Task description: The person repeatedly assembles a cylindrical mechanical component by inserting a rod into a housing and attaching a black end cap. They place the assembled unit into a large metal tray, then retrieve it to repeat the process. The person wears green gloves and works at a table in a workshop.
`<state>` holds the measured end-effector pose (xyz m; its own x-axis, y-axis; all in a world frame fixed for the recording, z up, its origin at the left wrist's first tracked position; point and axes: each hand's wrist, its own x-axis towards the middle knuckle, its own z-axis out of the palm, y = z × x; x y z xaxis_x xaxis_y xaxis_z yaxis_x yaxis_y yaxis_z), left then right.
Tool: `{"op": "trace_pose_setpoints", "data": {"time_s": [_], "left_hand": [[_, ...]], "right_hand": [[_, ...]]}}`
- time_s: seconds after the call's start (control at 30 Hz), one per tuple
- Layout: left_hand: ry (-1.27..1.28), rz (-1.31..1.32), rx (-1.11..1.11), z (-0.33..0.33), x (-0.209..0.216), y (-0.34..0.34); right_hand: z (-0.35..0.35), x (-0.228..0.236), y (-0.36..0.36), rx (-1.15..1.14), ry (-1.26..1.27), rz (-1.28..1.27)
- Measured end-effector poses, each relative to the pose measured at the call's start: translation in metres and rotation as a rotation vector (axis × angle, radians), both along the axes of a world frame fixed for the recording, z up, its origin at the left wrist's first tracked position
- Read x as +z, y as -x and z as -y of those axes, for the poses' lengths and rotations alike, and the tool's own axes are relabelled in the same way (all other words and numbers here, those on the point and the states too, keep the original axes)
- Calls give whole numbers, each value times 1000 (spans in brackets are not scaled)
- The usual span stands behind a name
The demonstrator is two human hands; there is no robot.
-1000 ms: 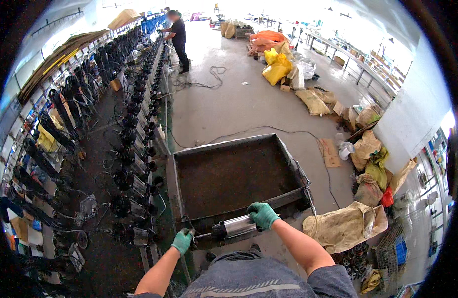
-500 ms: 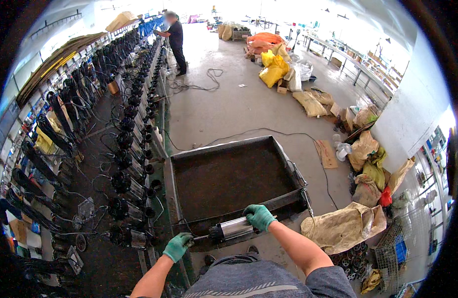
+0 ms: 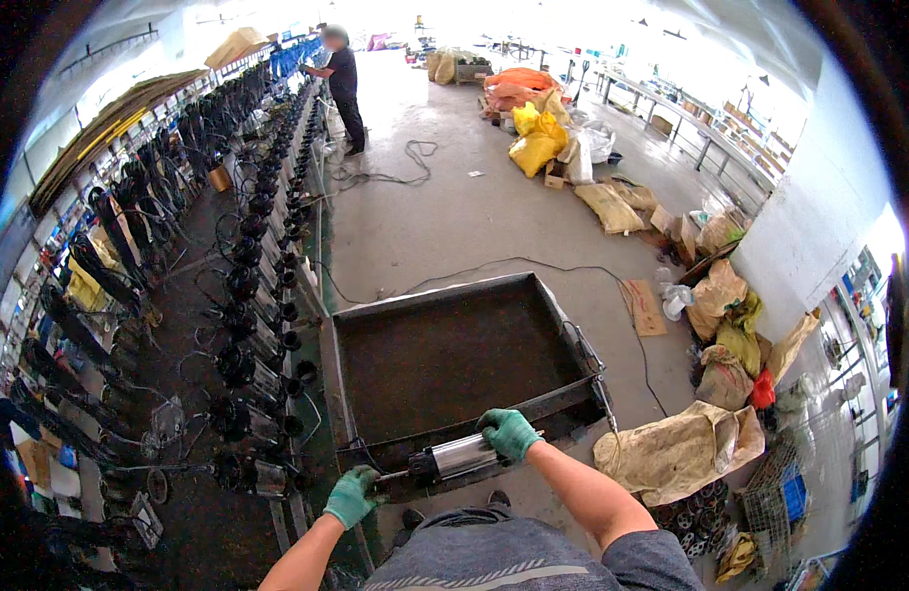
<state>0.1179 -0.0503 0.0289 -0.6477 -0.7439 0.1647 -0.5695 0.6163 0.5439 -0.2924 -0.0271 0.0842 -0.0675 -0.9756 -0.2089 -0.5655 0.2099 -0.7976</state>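
A silver cylinder with a black end (image 3: 462, 457), which looks like a pump motor, lies along the near edge of a large dark metal tray (image 3: 338, 347). My right hand (image 3: 510, 434), in a green glove, is closed over the cylinder's right end. From the black end on the left, a thin metal rod (image 3: 393, 476) reaches to my left hand (image 3: 352, 495), also green-gloved. That hand's fingers are closed around the rod's outer end. Whether the rod is a tool or the motor's own shaft, I cannot tell.
Left of the tray runs a long row of similar motors (image 3: 250, 419) with black cables. A person (image 3: 343, 89) stands at its far end. A black cable (image 3: 533, 262) crosses the floor behind the tray. At right lie a tan sack (image 3: 683, 451), more bags and a wire basket (image 3: 770, 502).
My head view has shifted slightly, so both hands and the cylinder sit a little further left in the picture. Both hands keep their hold.
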Motion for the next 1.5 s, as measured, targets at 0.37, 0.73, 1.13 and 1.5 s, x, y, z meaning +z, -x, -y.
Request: {"op": "trace_pose_setpoints", "data": {"time_s": [0.37, 0.73, 1.13, 1.5], "left_hand": [[-1390, -442, 741, 28, -13, 18], [-510, -250, 365, -8, -15, 6], [-862, -496, 613, -15, -43, 4], [-1217, -593, 752, -11, -37, 15]], "right_hand": [[1, -9, 4, 25, 29, -14], [-1, 4, -1, -32, -75, 79], [8, -13, 4, -18, -10, 62], [0, -4, -3, -55, -59, 169]]}}
